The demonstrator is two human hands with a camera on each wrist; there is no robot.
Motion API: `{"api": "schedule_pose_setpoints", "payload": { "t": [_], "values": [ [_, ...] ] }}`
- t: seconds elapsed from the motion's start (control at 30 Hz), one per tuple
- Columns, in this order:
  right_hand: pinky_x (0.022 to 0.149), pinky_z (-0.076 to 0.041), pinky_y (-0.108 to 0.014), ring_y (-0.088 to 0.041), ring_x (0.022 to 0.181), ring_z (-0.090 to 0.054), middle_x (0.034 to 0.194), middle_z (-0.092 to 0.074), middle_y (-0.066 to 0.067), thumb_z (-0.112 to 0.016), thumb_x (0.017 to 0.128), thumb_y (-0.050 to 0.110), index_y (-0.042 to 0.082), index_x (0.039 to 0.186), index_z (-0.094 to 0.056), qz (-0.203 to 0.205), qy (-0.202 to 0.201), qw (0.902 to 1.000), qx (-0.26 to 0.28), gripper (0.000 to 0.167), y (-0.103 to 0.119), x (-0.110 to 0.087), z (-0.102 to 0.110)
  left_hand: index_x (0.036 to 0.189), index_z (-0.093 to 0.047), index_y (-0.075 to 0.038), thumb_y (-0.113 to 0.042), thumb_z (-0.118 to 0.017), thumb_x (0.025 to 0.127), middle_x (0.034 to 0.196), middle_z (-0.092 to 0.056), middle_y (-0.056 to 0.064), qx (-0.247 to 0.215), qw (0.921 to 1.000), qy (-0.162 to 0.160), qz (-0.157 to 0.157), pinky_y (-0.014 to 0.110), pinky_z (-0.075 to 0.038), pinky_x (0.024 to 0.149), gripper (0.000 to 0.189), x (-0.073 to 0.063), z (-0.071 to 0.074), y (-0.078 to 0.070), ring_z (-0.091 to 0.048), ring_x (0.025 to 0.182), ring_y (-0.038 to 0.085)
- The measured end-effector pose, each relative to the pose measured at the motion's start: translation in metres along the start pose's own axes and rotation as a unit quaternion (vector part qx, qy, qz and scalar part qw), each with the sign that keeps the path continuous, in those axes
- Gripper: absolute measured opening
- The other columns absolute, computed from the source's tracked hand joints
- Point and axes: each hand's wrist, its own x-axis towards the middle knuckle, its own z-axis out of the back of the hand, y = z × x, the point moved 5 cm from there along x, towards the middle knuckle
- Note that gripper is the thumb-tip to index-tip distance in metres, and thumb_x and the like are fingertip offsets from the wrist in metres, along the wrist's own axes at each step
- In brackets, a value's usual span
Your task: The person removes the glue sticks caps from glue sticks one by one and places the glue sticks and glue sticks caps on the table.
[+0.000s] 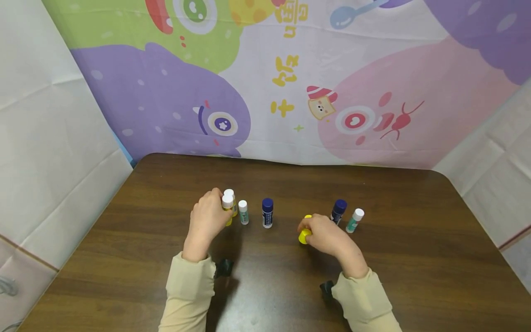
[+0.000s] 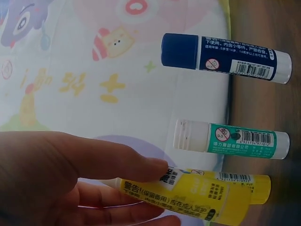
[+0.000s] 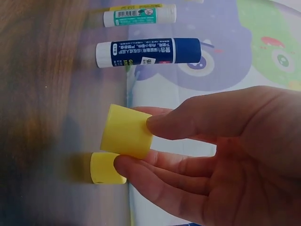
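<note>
My left hand (image 1: 205, 223) grips a yellow glue stick (image 2: 225, 205) with a white top, thumb on one side and fingers on the other. A second yellow glue stick (image 2: 261, 183) stands right behind it, partly hidden. Beside them is a green-and-white glue stick (image 2: 242, 140). With thumb and fingertips, my right hand (image 1: 329, 235) pinches a short, plain yellow cylinder (image 3: 126, 132). Another short yellow cylinder (image 3: 106, 169) stands on the table just beyond it. A navy glue stick (image 1: 267, 213) stands upright between the two hands.
Behind my right hand stand another navy glue stick (image 1: 339, 210) and another green-and-white glue stick (image 1: 355, 220). The brown wooden table (image 1: 269, 286) ends at a cartoon-printed cloth (image 1: 282, 133) at the back. White sheets (image 1: 50, 115) hang at both sides.
</note>
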Motion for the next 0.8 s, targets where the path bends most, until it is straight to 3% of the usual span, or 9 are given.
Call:
{"api": "schedule_pose_setpoints", "payload": {
  "t": [0.33, 0.6, 0.8],
  "values": [
    [0.084, -0.045, -0.038, -0.023, 0.094, -0.054, 0.104, -0.061, -0.012, -0.051, 0.082, -0.006, 0.005, 0.099, -0.066, -0.014, 0.02, 0.9996, -0.015, 0.025, -0.003, 0.0, -0.006, 0.088, -0.057, -0.002, -0.016, -0.068, 0.068, 0.082, -0.061, 0.014, 0.013, 0.9998, 0.001, 0.016, 0.051, -0.046, 0.06, 0.027, 0.001, 0.001, 0.005, -0.06, 0.074, 0.041],
    [0.083, -0.045, -0.037, -0.021, 0.091, -0.055, 0.102, -0.062, -0.011, -0.052, 0.083, -0.006, 0.006, 0.098, -0.067, -0.013, 0.023, 0.9995, -0.017, 0.024, -0.004, 0.002, -0.008, 0.089, -0.057, -0.003, -0.017, -0.067, 0.069, 0.083, -0.062, 0.014, 0.007, 0.9997, 0.013, 0.017, 0.05, -0.046, 0.061, 0.026, 0.003, -0.002, 0.007, -0.06, 0.076, 0.041],
    [0.083, -0.046, -0.037, -0.02, 0.087, -0.055, 0.099, -0.063, -0.009, -0.053, 0.082, -0.005, 0.006, 0.098, -0.067, -0.015, 0.024, 0.9995, -0.01, 0.024, -0.006, 0.005, -0.011, 0.09, -0.057, 0.003, -0.013, -0.069, 0.069, 0.085, -0.063, 0.018, -0.011, 0.9996, 0.026, 0.001, 0.049, -0.047, 0.067, 0.029, 0.005, -0.007, 0.01, -0.06, 0.077, 0.039]
  ]
}}
